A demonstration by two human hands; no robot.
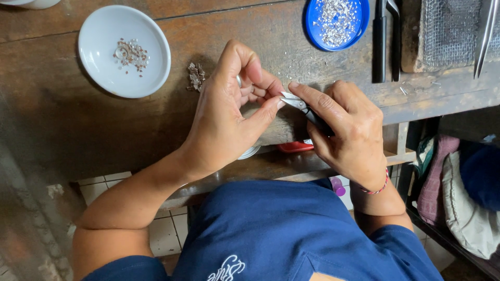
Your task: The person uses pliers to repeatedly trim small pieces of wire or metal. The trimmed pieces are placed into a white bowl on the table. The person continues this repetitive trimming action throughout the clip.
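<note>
Right hand (350,136) grips cutters (304,108), tips meeting left hand (234,112).

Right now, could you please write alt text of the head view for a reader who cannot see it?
Over a worn wooden bench, the right hand holds small pliers to a tiny piece pinched in the left hand. A white dish and a blue dish hold small metal bits.

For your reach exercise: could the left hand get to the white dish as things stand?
Probably yes: the white dish lies on the bench beside the left hand with only a small heap of metal bits between.
</note>
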